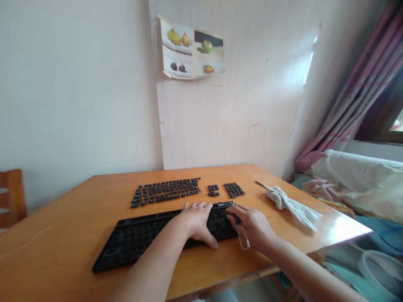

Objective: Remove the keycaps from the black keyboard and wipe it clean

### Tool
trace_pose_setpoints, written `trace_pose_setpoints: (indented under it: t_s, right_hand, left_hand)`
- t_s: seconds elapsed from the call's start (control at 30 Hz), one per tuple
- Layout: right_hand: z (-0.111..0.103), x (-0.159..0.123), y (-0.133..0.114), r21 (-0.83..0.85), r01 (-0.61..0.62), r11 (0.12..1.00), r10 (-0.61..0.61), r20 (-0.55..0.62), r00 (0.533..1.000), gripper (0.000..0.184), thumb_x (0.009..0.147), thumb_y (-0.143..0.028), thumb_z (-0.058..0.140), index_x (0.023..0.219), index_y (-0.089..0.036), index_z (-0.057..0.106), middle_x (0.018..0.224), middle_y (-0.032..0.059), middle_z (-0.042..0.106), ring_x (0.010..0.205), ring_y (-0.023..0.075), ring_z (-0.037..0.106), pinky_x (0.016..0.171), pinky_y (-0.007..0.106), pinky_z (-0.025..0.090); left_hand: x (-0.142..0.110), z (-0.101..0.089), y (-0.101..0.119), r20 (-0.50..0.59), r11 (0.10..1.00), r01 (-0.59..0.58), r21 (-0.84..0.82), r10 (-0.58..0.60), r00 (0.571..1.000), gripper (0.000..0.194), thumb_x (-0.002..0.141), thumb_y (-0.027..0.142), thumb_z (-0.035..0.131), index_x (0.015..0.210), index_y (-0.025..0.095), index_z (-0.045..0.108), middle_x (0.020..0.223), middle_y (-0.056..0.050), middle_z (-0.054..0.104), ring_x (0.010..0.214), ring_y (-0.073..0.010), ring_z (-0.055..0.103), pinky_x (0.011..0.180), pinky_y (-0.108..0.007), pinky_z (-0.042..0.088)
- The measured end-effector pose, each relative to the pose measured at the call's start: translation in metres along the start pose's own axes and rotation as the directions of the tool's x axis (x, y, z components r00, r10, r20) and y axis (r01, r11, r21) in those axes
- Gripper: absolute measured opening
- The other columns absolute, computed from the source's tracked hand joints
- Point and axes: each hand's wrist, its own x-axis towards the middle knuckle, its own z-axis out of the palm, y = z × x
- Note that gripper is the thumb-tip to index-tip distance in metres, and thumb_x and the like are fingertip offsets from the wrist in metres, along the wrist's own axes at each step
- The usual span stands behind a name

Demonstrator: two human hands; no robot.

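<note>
A black keyboard lies on the wooden table with its keycaps off over most of its surface, leaving bare switches. My left hand spans its middle, fingers over the far edge and thumb at the near edge, gripping it. At the right end, the fingers of my right hand are closed around a wire keycap puller, whose wire loop sticks out toward me. Its other end is hidden by my fingers. Behind the keyboard are loose black keycaps laid out in rows, with two smaller groups to their right.
A knotted pale cloth lies on the right of the table. A chair back stands at the left. Fabric and a clear plastic tub are beyond the right edge. Fruit pictures hang on the wall.
</note>
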Motion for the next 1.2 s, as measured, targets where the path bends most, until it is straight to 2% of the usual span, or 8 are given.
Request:
trace_pose_setpoints:
  t_s: [0.13, 0.3, 0.43, 0.57, 0.63, 0.73, 0.83, 1.2]
  right_hand:
    - [0.009, 0.002, -0.018, -0.044, 0.025, 0.999, -0.025, 0.018, 1.0, 0.025, 0.091, -0.03, 0.047, 0.107, -0.027, 0.065, 0.091, 0.004, 0.07, 0.08, 0.018, 0.064, 0.069, 0.025, 0.042]
    - [0.018, 0.007, -0.036, -0.101, 0.032, 0.994, -0.029, 0.033, 0.999, 0.025, 0.09, -0.03, 0.048, 0.108, -0.026, 0.065, 0.095, 0.0054, 0.07, 0.085, 0.0195, 0.064, 0.073, 0.027, 0.042]
    - [0.023, 0.003, -0.041, -0.11, 0.008, 0.994, -0.007, 0.009, 1.0, 0.028, 0.09, -0.034, 0.049, 0.111, -0.025, 0.065, 0.1, 0.0075, 0.07, 0.094, 0.0219, 0.063, 0.079, 0.03, 0.043]
    - [0.029, -0.005, -0.043, -0.102, -0.002, 0.995, -0.001, -0.028, 1.0, 0.029, 0.09, -0.038, 0.05, 0.112, -0.025, 0.064, 0.102, 0.0079, 0.069, 0.097, 0.0224, 0.061, 0.081, 0.031, 0.043]
    - [0.031, -0.007, -0.042, -0.097, 0.003, 0.995, -0.008, -0.05, 0.999, 0.03, 0.09, -0.04, 0.05, 0.112, -0.025, 0.064, 0.103, 0.0078, 0.069, 0.098, 0.0224, 0.061, 0.081, 0.031, 0.044]
    - [0.033, -0.009, -0.04, -0.089, 0.015, 0.996, -0.022, -0.077, 0.997, 0.03, 0.09, -0.041, 0.05, 0.111, -0.025, 0.064, 0.102, 0.0074, 0.069, 0.097, 0.0225, 0.061, 0.08, 0.031, 0.044]
    - [0.034, -0.009, -0.036, -0.08, 0.027, 0.996, -0.035, -0.094, 0.995, 0.03, 0.09, -0.041, 0.049, 0.11, -0.024, 0.064, 0.1, 0.0068, 0.069, 0.095, 0.0224, 0.061, 0.079, 0.031, 0.044]
    - [0.035, -0.005, -0.043, -0.127, 0.024, 0.992, -0.029, -0.04, 0.999, 0.03, 0.09, -0.044, 0.049, 0.106, -0.025, 0.066, 0.094, 0.0069, 0.068, 0.095, 0.0231, 0.059, 0.076, 0.031, 0.042]
  left_hand:
    - [-0.02, -0.001, -0.018, -0.066, 0.996, 0.088, 0.017, -0.087, 0.994, 0.117, 0.039, 0.068, 0.074, 0.142, 0.026, 0.037, 0.149, -0.018, 0.035, 0.138, -0.0387, 0.029, 0.112, -0.058, 0.012]
    - [-0.061, 0.002, -0.044, -0.284, 0.98, 0.181, 0.084, -0.151, 0.947, 0.103, 0.058, 0.071, 0.064, 0.144, 0.023, 0.035, 0.153, -0.015, 0.03, 0.14, -0.0361, 0.025, 0.113, -0.054, 0.014]
    - [-0.118, 0.003, -0.073, -0.559, 0.942, 0.327, 0.071, -0.233, 0.795, 0.07, 0.084, 0.061, 0.042, 0.135, 0.014, 0.046, 0.143, -0.016, 0.045, 0.134, -0.0292, 0.038, 0.112, -0.041, 0.025]
    - [-0.176, 0.011, -0.097, -0.659, 0.847, 0.531, -0.024, -0.413, 0.628, 0.063, 0.085, 0.057, 0.041, 0.128, 0.013, 0.05, 0.133, -0.016, 0.054, 0.125, -0.0282, 0.048, 0.108, -0.038, 0.033]
    - [-0.197, 0.018, -0.104, -0.65, 0.795, 0.601, -0.076, -0.497, 0.575, 0.07, 0.08, 0.062, 0.047, 0.13, 0.012, 0.048, 0.134, -0.017, 0.053, 0.125, -0.0297, 0.048, 0.106, -0.039, 0.035]
    - [-0.212, 0.028, -0.106, -0.614, 0.779, 0.614, -0.128, -0.548, 0.568, 0.079, 0.075, 0.063, 0.053, 0.134, 0.012, 0.042, 0.137, -0.016, 0.051, 0.127, -0.0295, 0.047, 0.106, -0.038, 0.035]
    - [-0.216, 0.034, -0.104, -0.615, 0.795, 0.589, -0.145, -0.539, 0.576, 0.074, 0.077, 0.056, 0.055, 0.135, 0.014, 0.041, 0.138, -0.015, 0.051, 0.127, -0.028, 0.047, 0.106, -0.036, 0.035]
    - [-0.21, 0.032, -0.098, -0.651, 0.722, 0.682, -0.113, -0.573, 0.498, 0.064, 0.082, 0.058, 0.049, 0.129, 0.015, 0.046, 0.123, -0.017, 0.062, 0.111, -0.029, 0.059, 0.091, -0.036, 0.041]
